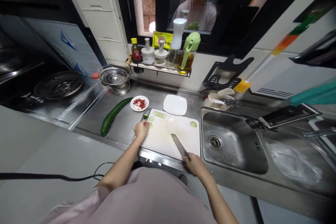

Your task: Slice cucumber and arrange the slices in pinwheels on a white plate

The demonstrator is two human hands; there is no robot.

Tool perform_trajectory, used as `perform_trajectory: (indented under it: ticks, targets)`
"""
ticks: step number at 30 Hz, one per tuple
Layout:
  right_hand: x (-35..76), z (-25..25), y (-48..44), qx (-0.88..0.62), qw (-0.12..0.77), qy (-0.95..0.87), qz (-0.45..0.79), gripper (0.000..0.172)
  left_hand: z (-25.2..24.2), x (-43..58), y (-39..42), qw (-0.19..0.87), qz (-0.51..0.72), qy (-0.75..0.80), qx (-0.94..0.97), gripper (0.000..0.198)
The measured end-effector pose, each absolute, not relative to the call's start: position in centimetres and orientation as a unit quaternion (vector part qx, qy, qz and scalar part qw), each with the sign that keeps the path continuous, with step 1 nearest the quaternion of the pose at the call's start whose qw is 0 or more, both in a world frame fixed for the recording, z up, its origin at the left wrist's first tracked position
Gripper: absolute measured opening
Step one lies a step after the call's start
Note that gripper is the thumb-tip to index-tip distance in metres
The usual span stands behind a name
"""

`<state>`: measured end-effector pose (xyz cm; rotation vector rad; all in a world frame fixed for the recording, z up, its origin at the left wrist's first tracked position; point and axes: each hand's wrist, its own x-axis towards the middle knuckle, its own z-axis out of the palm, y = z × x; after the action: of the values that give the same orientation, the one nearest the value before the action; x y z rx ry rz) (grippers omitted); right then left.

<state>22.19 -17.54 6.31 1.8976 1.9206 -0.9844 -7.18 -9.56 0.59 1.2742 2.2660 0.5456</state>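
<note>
A white cutting board [162, 138] lies on the steel counter. My right hand [194, 163] is wrapped round the handle of a knife [179, 144], whose blade rests over the board's middle. At the board's left edge, my left hand [141, 129] pinches a thin cucumber slice [150, 125]. More slices [159, 114] lie overlapped along the upper left of the board, near a short cucumber end [145, 116]. A small pile of slices [193, 124] sits at the upper right corner. Left of the board is a whole cucumber [112, 117].
Behind the board stand a plate of chopped red pieces [133, 107] and a white square plate [175, 105]. A steel pot [122, 88] is at the back left, a sink [236, 140] at right. Bottles [188, 54] fill a wall rack.
</note>
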Motion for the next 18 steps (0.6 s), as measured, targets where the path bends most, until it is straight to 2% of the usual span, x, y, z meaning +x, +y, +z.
perform_trajectory:
  ticks: [18]
  targets:
    - [22.26,5.41,-16.59,0.635,0.143,0.693,-0.31,0.033,0.65,-7.51,-8.61,0.21,0.169,0.837,0.476,0.017]
